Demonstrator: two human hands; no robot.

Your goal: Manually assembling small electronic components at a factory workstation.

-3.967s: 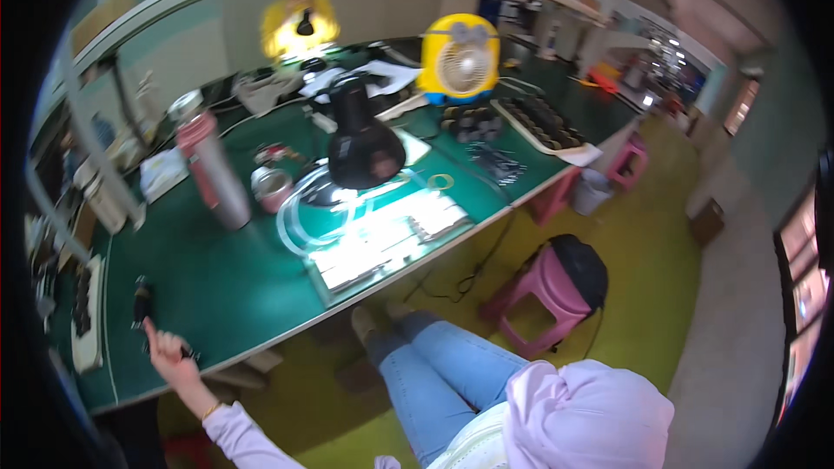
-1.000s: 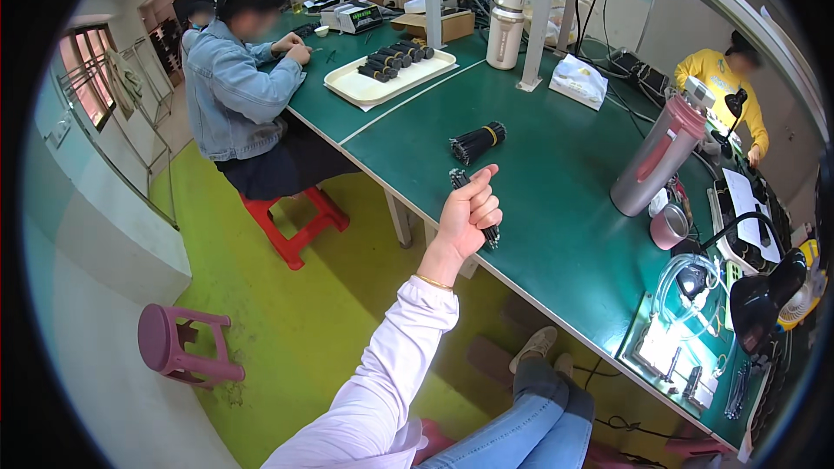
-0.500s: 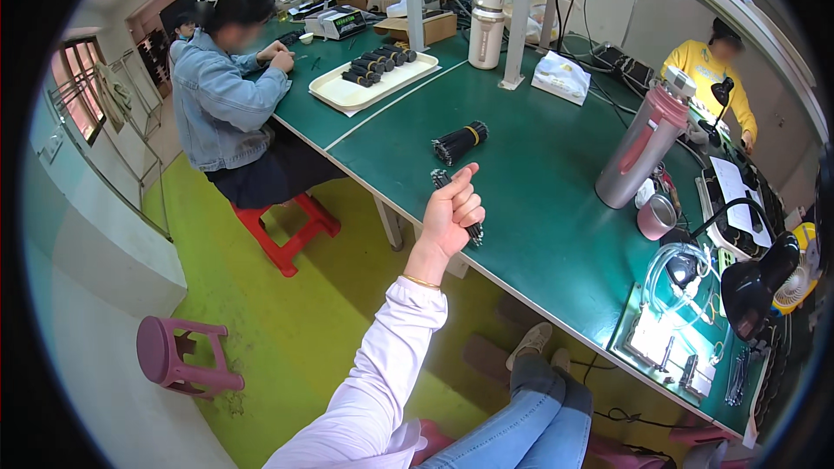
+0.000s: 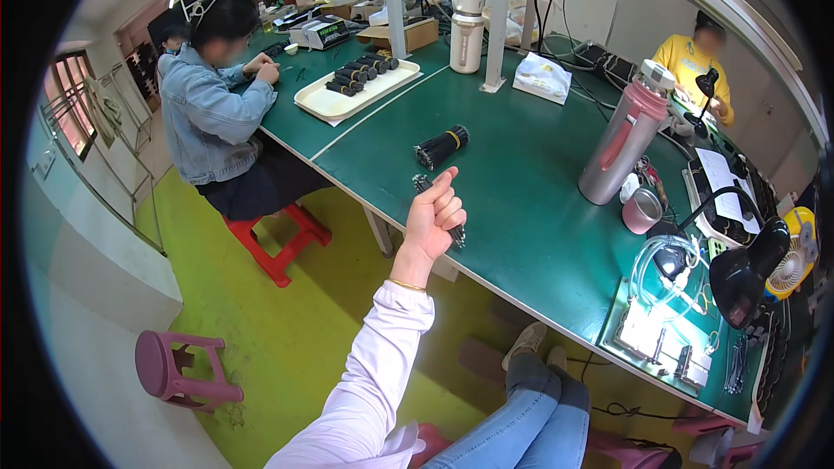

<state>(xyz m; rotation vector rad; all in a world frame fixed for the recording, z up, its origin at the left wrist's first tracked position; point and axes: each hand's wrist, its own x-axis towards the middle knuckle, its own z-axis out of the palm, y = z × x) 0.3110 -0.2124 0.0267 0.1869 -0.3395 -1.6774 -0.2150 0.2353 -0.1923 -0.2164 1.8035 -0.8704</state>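
My left hand (image 4: 434, 219) is closed in a fist around a small bunch of thin black wires (image 4: 422, 183) with pale, silvery tips. The ends stick out above the thumb side and below the little finger. It is held over the near edge of the green table (image 4: 521, 226). Just beyond the fist lies a thicker bundle of black wires (image 4: 441, 147), bound with a yellow band. My right hand is out of view.
A cream tray (image 4: 347, 108) holds several black bundles. A cream bottle (image 4: 466, 33), a tall pink-grey flask (image 4: 624, 135), a pink cup (image 4: 641, 211) and a black lamp (image 4: 749, 274) over a lit metal fixture (image 4: 651, 339) stand around. A person in denim (image 4: 208, 113) sits left.
The whole view has shifted slightly, so the table and its things sit a little further left. My left hand keeps its grip on the black wires.
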